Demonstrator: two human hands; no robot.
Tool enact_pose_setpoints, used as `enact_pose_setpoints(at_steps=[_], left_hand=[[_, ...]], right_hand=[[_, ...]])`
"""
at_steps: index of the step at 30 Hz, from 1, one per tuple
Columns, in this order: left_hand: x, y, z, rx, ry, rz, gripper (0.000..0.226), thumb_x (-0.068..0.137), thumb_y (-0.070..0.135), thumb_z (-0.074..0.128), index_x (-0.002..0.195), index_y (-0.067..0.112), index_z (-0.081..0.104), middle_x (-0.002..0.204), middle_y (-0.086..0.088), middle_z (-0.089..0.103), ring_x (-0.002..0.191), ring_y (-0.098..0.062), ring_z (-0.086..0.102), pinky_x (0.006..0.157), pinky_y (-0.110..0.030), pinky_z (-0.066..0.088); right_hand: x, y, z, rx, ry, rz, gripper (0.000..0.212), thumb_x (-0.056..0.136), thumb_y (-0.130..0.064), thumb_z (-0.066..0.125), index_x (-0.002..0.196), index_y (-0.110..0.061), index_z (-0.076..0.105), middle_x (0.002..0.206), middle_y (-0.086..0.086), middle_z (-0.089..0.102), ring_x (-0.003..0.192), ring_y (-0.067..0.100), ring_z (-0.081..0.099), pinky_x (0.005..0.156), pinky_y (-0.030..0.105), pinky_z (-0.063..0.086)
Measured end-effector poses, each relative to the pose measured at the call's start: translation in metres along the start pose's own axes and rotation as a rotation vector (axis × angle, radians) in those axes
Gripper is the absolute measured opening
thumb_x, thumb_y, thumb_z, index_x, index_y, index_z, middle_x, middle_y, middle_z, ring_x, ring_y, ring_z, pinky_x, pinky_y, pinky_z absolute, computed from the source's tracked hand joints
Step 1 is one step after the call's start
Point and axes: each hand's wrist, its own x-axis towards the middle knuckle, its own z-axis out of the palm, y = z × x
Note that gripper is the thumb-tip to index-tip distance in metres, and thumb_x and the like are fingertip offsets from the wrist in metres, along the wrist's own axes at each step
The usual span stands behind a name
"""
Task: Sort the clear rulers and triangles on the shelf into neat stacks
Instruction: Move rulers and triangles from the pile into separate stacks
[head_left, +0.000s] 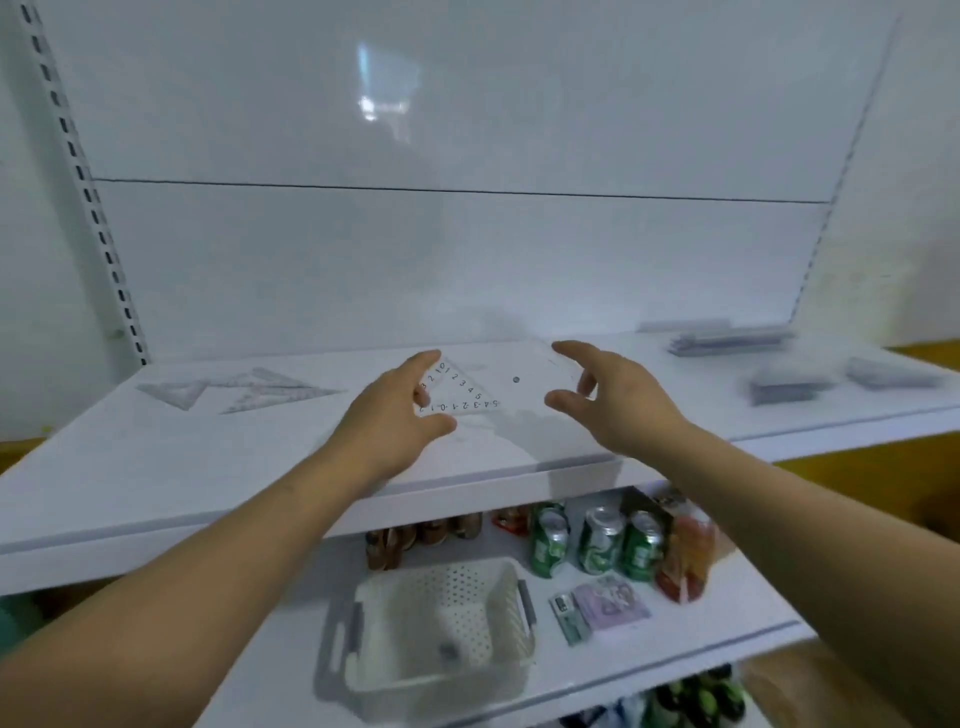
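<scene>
the clear triangle (462, 391) sat mid-shelf, its near-edge scale reading 5-4-3-2-1-0-1-2. my left hand (395, 415) pinched its left corner between forefinger and thumb. my right hand (608, 395) hovered just beside it, fingers spread, gripping nothing i could make out. loose triangles (234, 392) lay to the left and blurred stacks (727, 340) to the right (open room between). the shelf (156, 467) was white; the green cans (597, 540) below had unreadable labels.

Triangles (234, 392) lie left on the shelf (156, 467); stacks (727, 340) right; basket (457, 587) and cans (597, 540) below.
</scene>
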Motion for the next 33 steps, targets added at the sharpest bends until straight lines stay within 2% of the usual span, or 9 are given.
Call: enact_pose_setpoints(at_steps=[2,7,11,13,17,21,28,33], left_hand=[[0.012,0.035,0.031,-0.006,-0.027,0.06,0.072,0.083,0.028,0.069,0.143,0.037,0.031,0.102,0.006,0.053,0.085,-0.012,0.052,0.066,-0.021,0.036],[0.035,0.135,0.121,-0.05,-0.074,0.149,0.069,0.088,0.019,0.063,0.146,0.026,0.025,0.106,0.004,0.053,0.082,-0.013,0.05,0.076,-0.025,0.036],[0.052,0.202,0.188,-0.047,-0.12,0.16,0.061,0.087,0.02,0.063,0.14,0.018,0.033,0.108,0.003,0.055,0.088,-0.014,0.051,0.075,-0.025,0.035],[0.059,0.223,0.211,-0.029,-0.149,0.144,0.059,0.086,0.024,0.064,0.137,0.017,0.036,0.117,0.001,0.056,0.094,-0.016,0.053,0.079,-0.025,0.037],[0.076,0.247,0.243,0.013,-0.166,0.11,0.062,0.085,0.032,0.065,0.139,0.016,0.039,0.133,-0.003,0.05,0.112,-0.02,0.052,0.09,-0.029,0.039],[0.101,0.257,0.268,0.069,-0.178,0.079,0.064,0.085,0.036,0.064,0.14,0.015,0.039,0.143,-0.005,0.041,0.125,-0.023,0.046,0.097,-0.03,0.037],[0.145,0.264,0.306,0.093,-0.229,0.041,0.066,0.085,0.039,0.061,0.142,0.016,0.037,0.148,-0.003,0.038,0.131,-0.023,0.042,0.101,-0.03,0.034],[0.152,0.264,0.317,0.097,-0.238,-0.005,0.061,0.087,0.038,0.058,0.141,0.017,0.038,0.141,-0.003,0.046,0.123,-0.021,0.048,0.096,-0.029,0.036]], right_hand=[[-0.011,0.042,-0.026,-0.048,0.015,0.049,0.059,0.089,-0.049,0.055,0.143,-0.037,0.033,0.098,-0.004,0.053,0.087,0.013,0.05,0.076,0.026,0.037],[-0.046,0.149,-0.096,-0.059,0.082,0.158,0.059,0.091,-0.042,0.055,0.144,-0.026,0.034,0.085,-0.005,0.057,0.075,0.011,0.052,0.071,0.027,0.039],[-0.072,0.226,-0.144,-0.097,0.117,0.226,0.054,0.091,-0.044,0.055,0.139,-0.023,0.039,0.09,-0.005,0.057,0.081,0.015,0.055,0.073,0.028,0.042],[-0.076,0.259,-0.161,-0.117,0.115,0.248,0.054,0.091,-0.046,0.054,0.139,-0.023,0.04,0.094,-0.005,0.056,0.084,0.015,0.055,0.074,0.028,0.043],[-0.073,0.311,-0.171,-0.129,0.11,0.27,0.056,0.091,-0.048,0.052,0.14,-0.025,0.039,0.107,-0.003,0.06,0.093,0.014,0.055,0.083,0.031,0.048],[-0.06,0.344,-0.161,-0.126,0.122,0.269,0.056,0.092,-0.046,0.053,0.141,-0.023,0.041,0.127,0.001,0.057,0.113,0.018,0.052,0.096,0.036,0.044],[-0.011,0.397,-0.164,-0.185,0.064,0.325,0.055,0.092,-0.048,0.05,0.141,-0.022,0.041,0.143,0.003,0.044,0.131,0.023,0.037,0.107,0.04,0.032],[0.015,0.429,-0.174,-0.223,-0.073,0.341,0.053,0.094,-0.044,0.049,0.14,-0.021,0.043,0.146,0.005,0.041,0.133,0.025,0.036,0.108,0.036,0.029]])
